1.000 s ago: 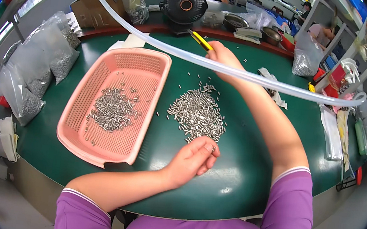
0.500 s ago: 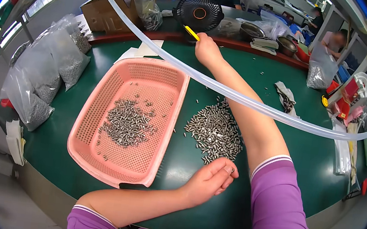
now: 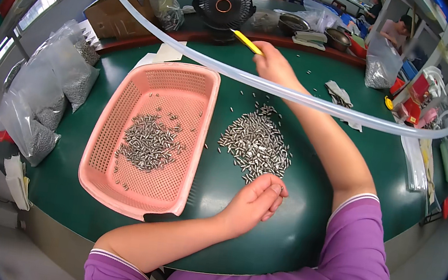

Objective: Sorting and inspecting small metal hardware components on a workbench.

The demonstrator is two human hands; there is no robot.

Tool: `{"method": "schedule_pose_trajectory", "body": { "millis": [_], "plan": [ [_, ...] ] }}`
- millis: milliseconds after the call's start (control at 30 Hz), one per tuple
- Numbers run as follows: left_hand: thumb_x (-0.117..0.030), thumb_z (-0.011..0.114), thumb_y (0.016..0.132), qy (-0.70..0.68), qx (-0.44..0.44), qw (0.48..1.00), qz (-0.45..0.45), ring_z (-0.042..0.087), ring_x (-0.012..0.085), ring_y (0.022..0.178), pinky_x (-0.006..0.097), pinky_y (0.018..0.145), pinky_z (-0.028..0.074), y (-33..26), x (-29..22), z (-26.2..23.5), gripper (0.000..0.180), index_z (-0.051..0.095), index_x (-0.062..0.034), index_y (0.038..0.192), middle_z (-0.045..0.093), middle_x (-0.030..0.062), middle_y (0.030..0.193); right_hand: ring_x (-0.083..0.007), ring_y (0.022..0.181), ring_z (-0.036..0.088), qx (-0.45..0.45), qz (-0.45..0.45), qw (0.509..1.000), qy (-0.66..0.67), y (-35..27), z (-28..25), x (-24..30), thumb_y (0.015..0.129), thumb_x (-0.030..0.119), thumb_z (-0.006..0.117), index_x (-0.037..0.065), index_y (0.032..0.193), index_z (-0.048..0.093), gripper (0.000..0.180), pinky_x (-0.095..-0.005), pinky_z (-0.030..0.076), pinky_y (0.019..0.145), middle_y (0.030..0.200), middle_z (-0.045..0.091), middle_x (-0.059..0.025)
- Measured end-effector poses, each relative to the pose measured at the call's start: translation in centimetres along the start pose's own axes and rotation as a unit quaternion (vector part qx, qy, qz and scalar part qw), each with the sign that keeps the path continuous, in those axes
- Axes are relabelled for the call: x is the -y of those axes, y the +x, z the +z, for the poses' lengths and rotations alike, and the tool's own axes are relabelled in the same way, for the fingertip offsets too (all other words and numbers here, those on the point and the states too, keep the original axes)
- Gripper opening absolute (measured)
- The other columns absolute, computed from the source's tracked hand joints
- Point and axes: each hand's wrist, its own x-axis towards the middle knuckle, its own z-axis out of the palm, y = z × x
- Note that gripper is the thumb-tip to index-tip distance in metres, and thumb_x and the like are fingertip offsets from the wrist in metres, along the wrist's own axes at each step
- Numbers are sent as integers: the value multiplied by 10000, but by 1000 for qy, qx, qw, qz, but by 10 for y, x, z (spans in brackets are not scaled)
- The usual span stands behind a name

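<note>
A yellow box cutter [image 3: 247, 42] is in my right hand [image 3: 275, 65], stretched out over the far side of the green table, in front of a black fan. My left hand [image 3: 255, 202] is curled closed at the near edge of a pile of small metal pins [image 3: 257, 144]. Something small and dark shows at its fingertips, too small to make out. Left of the pile stands a pink perforated basket [image 3: 87, 162] with a heap of similar pins [image 3: 151, 143] on its bottom. A few loose pins lie around the pile.
A clear hose [image 3: 275, 87] arches across above the table and my right forearm. Filled plastic bags [image 3: 43, 112] line the left side. Behind are the fan [image 3: 223, 5], a cardboard box [image 3: 113, 17] and metal bowls [image 3: 293, 24]. A cloth glove [image 3: 341, 95] lies far right.
My right hand has moved right and slightly nearer with the box cutter, away from the fan. My left hand stays closed beside the pile. The whole view has shifted a little.
</note>
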Motion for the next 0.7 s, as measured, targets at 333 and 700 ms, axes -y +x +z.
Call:
{"method": "schedule_pose_trajectory", "body": {
  "millis": [333, 700],
  "plan": [
    [-151, 436, 991, 38, -1, 999, 12, 391, 59, 541, 200, 446, 285, 4, 1, -2, 92, 474, -67, 992, 447, 5, 697, -349, 1098, 539, -3, 113, 971, -211, -194, -160, -63, 838, 38, 536, 48, 1177, 561, 339, -411, 434, 957, 1174, 573, -168],
    [-181, 349, 988, -50, -49, 998, -3, 380, 110, 524, 221, 425, 279, 5, -5, -3, 172, 461, -55, 958, 443, 49, 718, -304, 852, 606, 109, -4, 985, -133, -190, -128, 14, 781, 46, 647, 39, 935, 652, 155, -371, 496, 784, 879, 607, -127]
  ]
}}
